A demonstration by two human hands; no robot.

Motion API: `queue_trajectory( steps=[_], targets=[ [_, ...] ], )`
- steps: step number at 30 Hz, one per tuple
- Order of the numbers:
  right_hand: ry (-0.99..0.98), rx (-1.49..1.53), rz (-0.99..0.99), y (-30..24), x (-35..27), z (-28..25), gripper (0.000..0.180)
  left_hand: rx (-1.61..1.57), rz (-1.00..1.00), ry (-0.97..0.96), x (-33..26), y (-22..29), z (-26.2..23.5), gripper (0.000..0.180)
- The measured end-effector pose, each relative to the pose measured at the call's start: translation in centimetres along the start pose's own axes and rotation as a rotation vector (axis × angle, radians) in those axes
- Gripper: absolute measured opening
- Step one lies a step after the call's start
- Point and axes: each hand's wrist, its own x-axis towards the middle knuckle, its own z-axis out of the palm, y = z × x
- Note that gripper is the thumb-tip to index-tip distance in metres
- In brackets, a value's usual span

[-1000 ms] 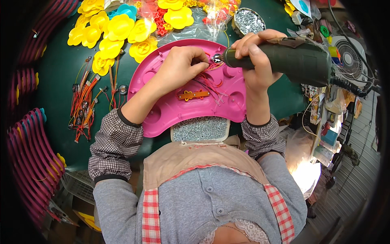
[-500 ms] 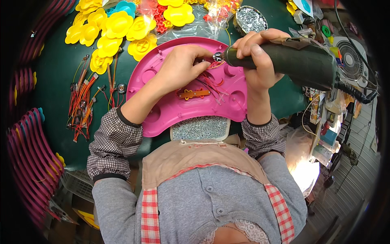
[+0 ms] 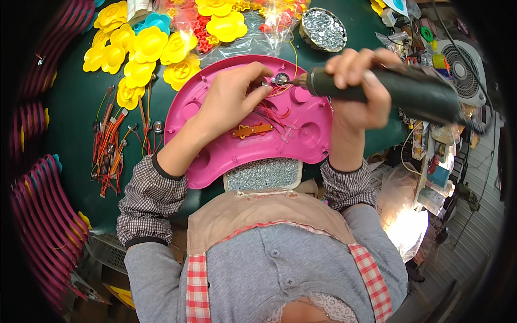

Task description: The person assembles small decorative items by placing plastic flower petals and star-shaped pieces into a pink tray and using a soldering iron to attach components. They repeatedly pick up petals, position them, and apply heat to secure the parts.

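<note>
A pink curved plastic shell (image 3: pixel 215 161) lies hollow side up before me, with posts and round recesses. My left hand (image 3: pixel 229 99) reaches over its far part, thumb and forefinger closed around a small silvery piece too small to name. Beside those fingertips sits a round speaker-like metal part (image 3: pixel 281 79) with wires. My right hand (image 3: pixel 358 81) grips a dark electric screwdriver (image 3: pixel 414 94), tilted sideways, its tip close to the round part's right edge. Red wires (image 3: pixel 272 113) spread over the shell's middle, near an orange strip (image 3: pixel 253 130) fixed inside.
A tray of screws (image 3: pixel 264 175) stands at the shell's near edge; a bowl of metal discs (image 3: pixel 323 29) is beyond it. Yellow flower-shaped parts (image 3: pixel 148 46) and wired bundles (image 3: pixel 110 145) lie left. Pink shells (image 3: pixel 46 215) are stacked far left. A fan (image 3: pixel 460 70) stands right.
The screwdriver's tip has backed off to the right from the round part, uncovering it. My left fingers have drawn slightly left, and the shell appears slightly lower in view.
</note>
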Motion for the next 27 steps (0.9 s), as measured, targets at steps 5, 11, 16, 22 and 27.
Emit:
queue_trajectory(
  steps=[5, 11, 16, 22, 27],
  targets=[
    [-0.125, 0.096, 0.003, -3.6, -0.5, 0.2, 0.046, -0.091, 0.111, -0.017, -0.3, 2.0, 0.0, 0.018],
    [-0.093, 0.059, 0.022, -5.3, -1.9, 0.2, 0.044, -0.164, 0.129, -0.058, -0.8, 2.7, 0.6, 0.021],
    [-0.075, 0.092, 0.005, -6.1, -2.2, 0.2, 0.045, -0.219, 0.094, -0.042, -1.3, 3.8, 0.9, 0.019],
    [-0.004, 0.070, -0.042, -6.2, -2.8, 0.5, 0.044, 0.213, 0.589, 0.119, -0.4, 4.0, 1.8, 0.029],
    [0.068, -0.150, -0.115, -5.9, -2.6, -0.5, 0.042, 0.152, 0.259, 0.170, 1.2, 4.2, 1.2, 0.031]
  ],
)
